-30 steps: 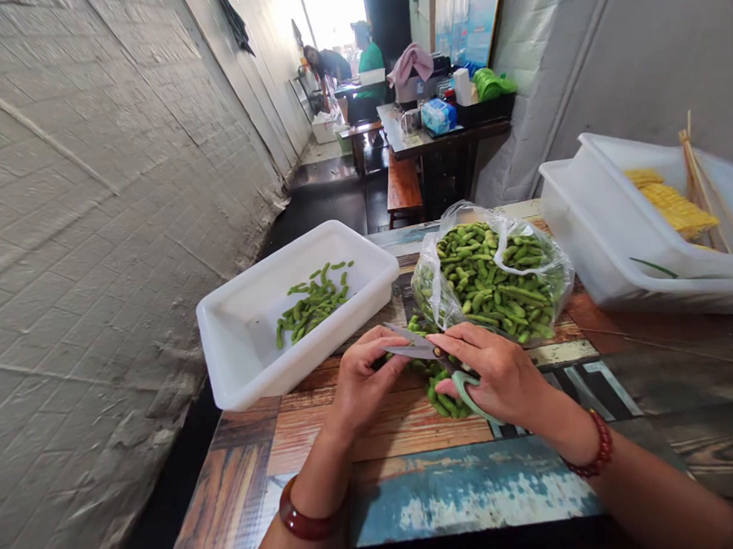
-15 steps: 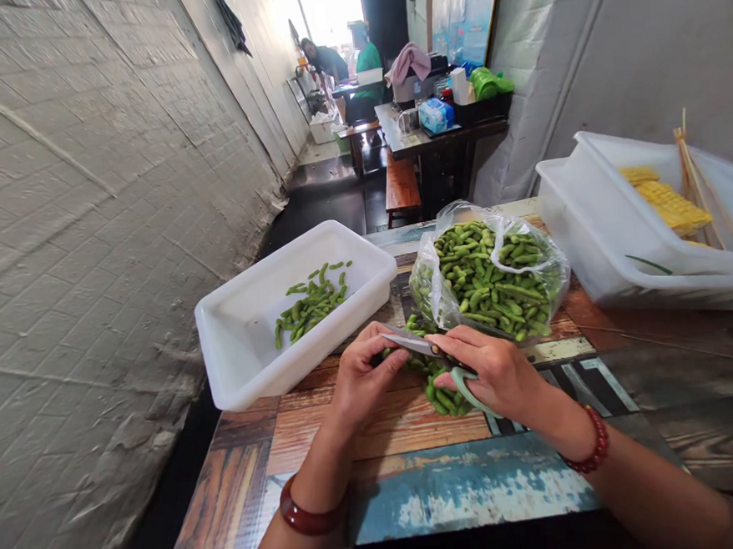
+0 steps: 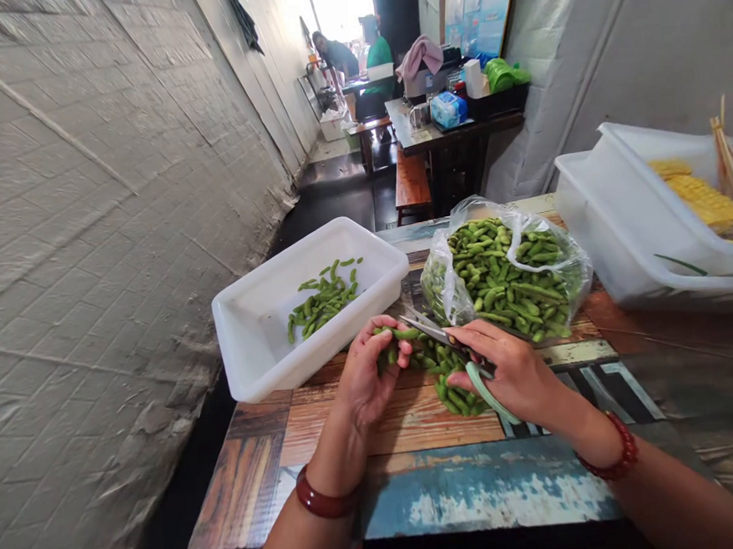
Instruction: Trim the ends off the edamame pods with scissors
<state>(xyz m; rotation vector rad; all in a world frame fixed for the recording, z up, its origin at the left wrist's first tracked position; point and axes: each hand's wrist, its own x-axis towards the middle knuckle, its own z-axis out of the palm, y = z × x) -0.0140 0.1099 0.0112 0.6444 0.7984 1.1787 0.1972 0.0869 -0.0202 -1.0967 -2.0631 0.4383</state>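
Between the thumb and fingers of my left hand (image 3: 368, 373) is a green edamame pod (image 3: 403, 334). My right hand (image 3: 510, 371) grips scissors (image 3: 489, 393) with pale green handles; their blades are parted and point left, at the pod's right end. Under both hands lies a loose pile of edamame pods (image 3: 458, 399) on the table. Just behind my right hand, a clear plastic bag (image 3: 447, 273) stands full of more pods. To the left of my left hand, a white plastic tub (image 3: 246, 350) holds a small heap of pods (image 3: 323, 302).
Stacked white tubs (image 3: 615, 232) at the right hold yellow packs (image 3: 706, 199) and wooden sticks (image 3: 723, 149). The patchwork wooden table (image 3: 327, 428) ends at a near edge. Beyond it are a bench (image 3: 411, 181), a cluttered second table (image 3: 416, 139) and two people (image 3: 379, 54) farther back.
The scissor blades have opened wider and drawn slightly away from my left fingers. The pod in my left hand now shows plainly. The whole view has shifted so things sit farther right.
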